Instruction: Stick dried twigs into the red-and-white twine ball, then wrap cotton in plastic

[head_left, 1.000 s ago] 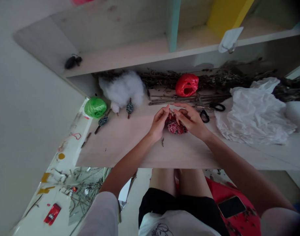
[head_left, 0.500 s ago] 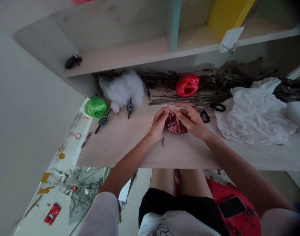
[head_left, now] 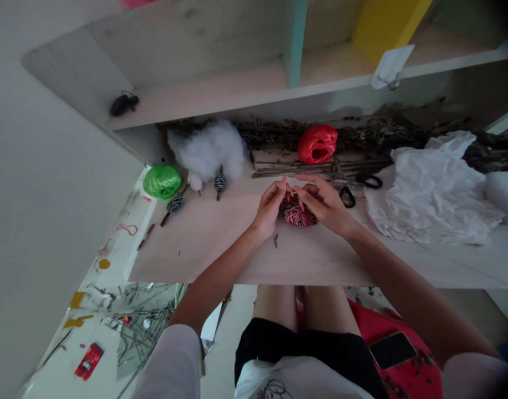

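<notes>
On the counter (head_left: 204, 244), the left hand (head_left: 270, 208) pinches a thin stick (head_left: 289, 187) while the right hand (head_left: 324, 202) curls around a red-and-white yarn ball (head_left: 299, 216) at the near centre, which looks light and soft, best cupped gently so it keeps its wrapping.

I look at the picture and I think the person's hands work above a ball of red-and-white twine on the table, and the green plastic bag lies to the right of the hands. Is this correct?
Not quite: the head view shows the green plastic bag to the left of the left hand and right hand, not to the right. The hands are above the ball of red-and-white twine, as you said.
</notes>
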Demonstrator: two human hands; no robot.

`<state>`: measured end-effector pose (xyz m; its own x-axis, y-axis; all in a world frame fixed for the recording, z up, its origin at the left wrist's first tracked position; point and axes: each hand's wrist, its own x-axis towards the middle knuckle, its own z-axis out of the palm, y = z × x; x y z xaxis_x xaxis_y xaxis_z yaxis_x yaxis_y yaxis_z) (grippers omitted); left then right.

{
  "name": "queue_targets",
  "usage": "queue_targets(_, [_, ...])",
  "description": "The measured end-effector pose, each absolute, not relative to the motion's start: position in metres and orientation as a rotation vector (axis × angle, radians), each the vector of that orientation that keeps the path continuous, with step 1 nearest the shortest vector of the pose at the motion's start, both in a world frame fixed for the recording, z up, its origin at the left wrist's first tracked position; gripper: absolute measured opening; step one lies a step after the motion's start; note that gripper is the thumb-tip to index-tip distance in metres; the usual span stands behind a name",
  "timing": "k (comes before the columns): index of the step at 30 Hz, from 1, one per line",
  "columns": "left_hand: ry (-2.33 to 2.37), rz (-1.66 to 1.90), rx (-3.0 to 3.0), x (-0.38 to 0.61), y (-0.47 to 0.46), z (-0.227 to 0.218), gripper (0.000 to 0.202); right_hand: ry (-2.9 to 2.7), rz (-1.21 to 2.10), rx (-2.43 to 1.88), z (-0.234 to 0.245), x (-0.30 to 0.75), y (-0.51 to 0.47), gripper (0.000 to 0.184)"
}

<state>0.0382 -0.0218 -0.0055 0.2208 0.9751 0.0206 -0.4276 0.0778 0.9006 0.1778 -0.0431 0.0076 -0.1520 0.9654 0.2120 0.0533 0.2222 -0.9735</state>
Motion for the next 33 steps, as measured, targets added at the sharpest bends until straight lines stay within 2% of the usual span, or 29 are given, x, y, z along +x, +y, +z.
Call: queue_targets(33, [0.788,1.239,0.965,0.0398,-0.0230,-0.0047,0.035,-1.451,1.091,-1.038,0.0102,0.1764,-0.0438,0.039])
